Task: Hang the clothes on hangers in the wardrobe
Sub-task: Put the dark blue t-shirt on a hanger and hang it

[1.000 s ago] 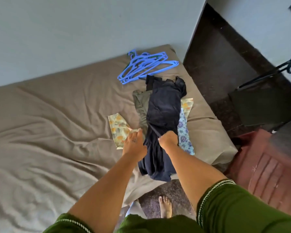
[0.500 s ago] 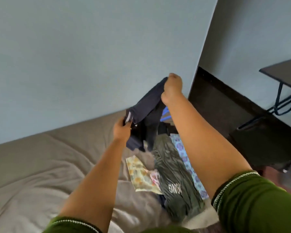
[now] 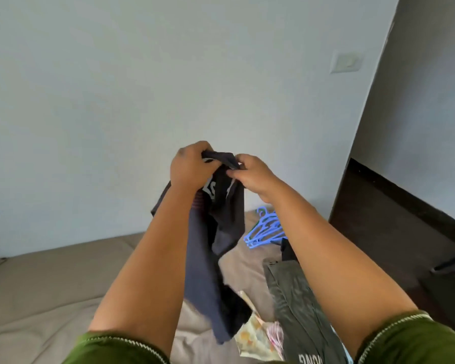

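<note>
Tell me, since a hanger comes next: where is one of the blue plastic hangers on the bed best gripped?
Judging by their pose, grip the blue plastic hangers at the hooks, which point toward the wall, reaching from above with the right hand nearest; both hands now hold the dark garment.

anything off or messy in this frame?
Nothing damaged or spilled. Both hands, left hand and right hand, grip the navy garment bunched at its top edge. The blue hangers lie in a loose pile on the bed.
</note>
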The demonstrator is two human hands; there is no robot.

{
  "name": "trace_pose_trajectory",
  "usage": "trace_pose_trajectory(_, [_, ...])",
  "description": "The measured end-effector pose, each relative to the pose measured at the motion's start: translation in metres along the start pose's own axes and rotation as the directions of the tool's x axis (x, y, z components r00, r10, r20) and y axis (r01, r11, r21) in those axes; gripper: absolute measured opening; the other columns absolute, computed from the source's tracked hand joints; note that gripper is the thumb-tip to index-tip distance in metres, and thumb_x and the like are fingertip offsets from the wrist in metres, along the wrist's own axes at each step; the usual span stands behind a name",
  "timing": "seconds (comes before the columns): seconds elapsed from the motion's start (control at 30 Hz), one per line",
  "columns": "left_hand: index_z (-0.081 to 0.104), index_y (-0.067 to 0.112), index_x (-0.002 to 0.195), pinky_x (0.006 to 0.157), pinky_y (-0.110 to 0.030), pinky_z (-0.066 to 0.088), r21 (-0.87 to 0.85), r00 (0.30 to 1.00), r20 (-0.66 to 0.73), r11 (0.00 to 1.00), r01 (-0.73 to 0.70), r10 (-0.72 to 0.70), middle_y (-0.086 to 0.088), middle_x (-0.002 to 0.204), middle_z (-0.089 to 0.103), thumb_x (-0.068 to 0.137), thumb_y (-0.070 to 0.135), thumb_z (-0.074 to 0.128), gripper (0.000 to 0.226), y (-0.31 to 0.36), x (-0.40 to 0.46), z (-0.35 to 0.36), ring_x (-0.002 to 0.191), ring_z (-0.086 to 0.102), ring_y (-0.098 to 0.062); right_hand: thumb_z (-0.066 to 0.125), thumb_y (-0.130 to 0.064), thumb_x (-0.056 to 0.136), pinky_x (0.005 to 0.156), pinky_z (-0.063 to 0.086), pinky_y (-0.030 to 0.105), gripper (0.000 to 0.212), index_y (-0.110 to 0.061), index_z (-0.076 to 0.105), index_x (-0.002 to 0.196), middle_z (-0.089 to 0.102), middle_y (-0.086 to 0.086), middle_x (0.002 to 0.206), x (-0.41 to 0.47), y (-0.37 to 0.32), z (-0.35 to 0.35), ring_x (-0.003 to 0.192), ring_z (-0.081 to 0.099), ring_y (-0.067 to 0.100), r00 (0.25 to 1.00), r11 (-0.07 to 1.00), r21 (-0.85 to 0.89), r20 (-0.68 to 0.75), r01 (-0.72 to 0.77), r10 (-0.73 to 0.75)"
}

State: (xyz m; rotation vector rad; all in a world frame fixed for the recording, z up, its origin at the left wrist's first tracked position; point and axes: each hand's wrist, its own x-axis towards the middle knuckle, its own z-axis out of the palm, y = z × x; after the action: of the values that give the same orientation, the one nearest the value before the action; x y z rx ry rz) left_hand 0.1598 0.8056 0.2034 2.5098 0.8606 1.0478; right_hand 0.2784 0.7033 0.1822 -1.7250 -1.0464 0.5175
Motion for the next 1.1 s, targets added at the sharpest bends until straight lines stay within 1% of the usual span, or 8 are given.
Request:
trace_pose_trajectory(0.2, [0.066, 0.012, 0.114, 0.09, -0.036, 0.042, 0.166, 0.967, 0.255, 0.985, -0.038, -0.006, -0.012, 0.115, 0.051, 0.096, 0.018, 0.049, 0.025, -0.034, 0.006, 0.003, 0.111, 0.048, -0.029, 0.043, -0.004, 0.09, 0.064, 0.049, 0.029, 0.029, -0.018, 0.055, 0.112, 0.061, 0.005, 0.096, 0.008, 0.017, -0.003, 0.08, 0.058, 0.022, 0.99, 0.93, -0.36, -0.082, 0.079, -0.115])
trace_pose_trajectory(0.37, [0.066, 0.008, 0.105, 0.085, -0.029, 0.043, -0.165, 0.961, -0.015, 0.948, 0.271, -0.277, -0.011, 0.104, 0.065, 0.082, -0.003, 0.042, 0.035, -0.051, -0.006, 0.001, 0.102, 0.058, -0.03, 0.05, -0.002, 0.084, 0.083, 0.049, 0.036, 0.032, -0.008, 0.054, 0.115, 0.058, 0.016, 0.117, 0.004, 0.063, 0.006, 0.105, 0.059, 0.034, 0.991, 0.635, -0.761, -0.072, -0.13, 0.116])
trace_pose_trajectory(0.47, [0.065, 0.017, 0.101, 0.081, -0.03, 0.045, -0.102, 0.908, 0.149, 0.907, 0.409, -0.392, -0.003, 0.094, 0.061, 0.087, 0.017, 0.059, 0.015, -0.074, -0.016, 0.008, 0.096, 0.058, -0.028, 0.044, 0.002, 0.083, 0.063, 0.045, 0.024, 0.027, -0.008, 0.065, 0.097, 0.065, 0.013, 0.096, -0.001, 0.098, 0.008, 0.091, 0.061, 0.028, 0.944, 0.765, -0.588, 0.007, -0.263, 0.329])
trace_pose_trajectory(0.57, [0.071, 0.019, 0.093, 0.08, -0.031, 0.047, 0.23, 0.771, 0.529, 0.935, 0.271, -0.354, -0.003, 0.09, 0.067, 0.079, 0.058, 0.068, 0.042, -0.089, -0.033, 0.043, 0.09, 0.061, -0.025, 0.042, -0.001, 0.083, 0.059, 0.039, 0.027, 0.026, -0.015, 0.064, 0.082, 0.062, 0.007, 0.08, 0.007, 0.128, 0.007, 0.081, 0.056, 0.025, 0.91, 0.905, -0.149, -0.184, -0.399, 0.371])
trace_pose_trajectory(0.67, [0.071, 0.016, 0.11, 0.089, -0.032, 0.047, 0.261, 0.58, 0.709, 0.913, 0.312, -0.401, -0.011, 0.111, 0.07, 0.092, 0.05, 0.057, 0.04, -0.104, -0.06, 0.097, 0.104, 0.063, -0.028, 0.048, -0.014, 0.087, 0.074, 0.044, 0.033, 0.021, -0.007, 0.063, 0.1, 0.065, 0.016, 0.107, 0.007, 0.191, 0.006, 0.099, 0.06, 0.033, 0.882, 0.756, -0.468, -0.131, -0.458, 0.453])
trace_pose_trajectory(0.73, [0.067, 0.012, 0.115, 0.092, -0.032, 0.045, 0.226, 0.482, 0.747, 0.856, 0.464, -0.459, -0.014, 0.118, 0.067, 0.097, 0.044, 0.05, 0.041, -0.109, -0.078, 0.132, 0.108, 0.061, -0.029, 0.064, -0.028, 0.084, 0.083, 0.047, 0.034, 0.031, -0.01, 0.062, 0.108, 0.063, 0.011, 0.114, 0.003, 0.24, 0.008, 0.106, 0.059, 0.031, 0.798, 0.665, -0.578, 0.04, -0.472, 0.601])
trace_pose_trajectory(0.87, [0.064, 0.008, 0.101, 0.081, -0.034, 0.046, 0.19, 0.461, 0.672, 0.737, 0.649, -0.579, -0.014, 0.098, 0.066, 0.1, 0.043, 0.043, 0.041, -0.111, -0.096, 0.207, 0.086, 0.06, -0.029, 0.089, -0.05, 0.052, 0.097, 0.044, 0.032, 0.079, -0.012, 0.061, 0.115, 0.059, 0.0, 0.113, 0.018, 0.323, 0.016, 0.11, 0.057, 0.019, 0.665, 0.696, -0.211, 0.206, -0.686, 0.718])
trace_pose_trajectory(1.1, [0.059, 0.006, 0.088, 0.061, -0.031, 0.043, 0.107, 0.425, 0.522, 0.551, 0.828, -0.74, -0.01, 0.08, 0.064, 0.098, 0.045, 0.041, 0.044, -0.153, -0.074, 0.324, 0.074, 0.061, -0.029, 0.044, -0.014, 0.098, 0.099, 0.044, 0.038, 0.031, -0.007, 0.055, 0.126, 0.052, 0.014, 0.133, 0.127, 0.443, 0.049, 0.12, 0.052, 0.032, 0.782, 0.637, -0.634, 0.08, -0.439, 0.618])
